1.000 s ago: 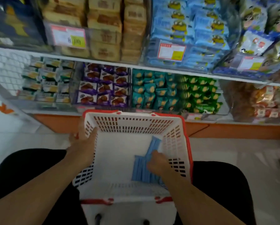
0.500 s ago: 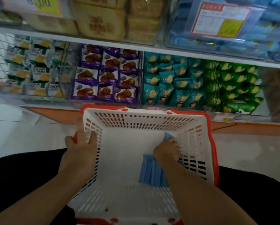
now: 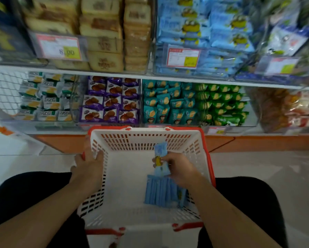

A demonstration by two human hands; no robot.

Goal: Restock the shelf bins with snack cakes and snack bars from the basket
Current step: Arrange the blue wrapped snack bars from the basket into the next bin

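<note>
Blue snack bar was pinched in the right hand above the bar stack; the left hand gripped the white basket's rim.

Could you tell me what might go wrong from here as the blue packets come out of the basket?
The right hand pinches one blue packet by its side only, so it might slip back into the basket. The remaining blue packets stand on edge in a loose row and could topple once their neighbour is gone. The matching blue bin on the upper shelf already looks full, so a new packet may not sit securely. The left hand grips the basket's rim.
</note>
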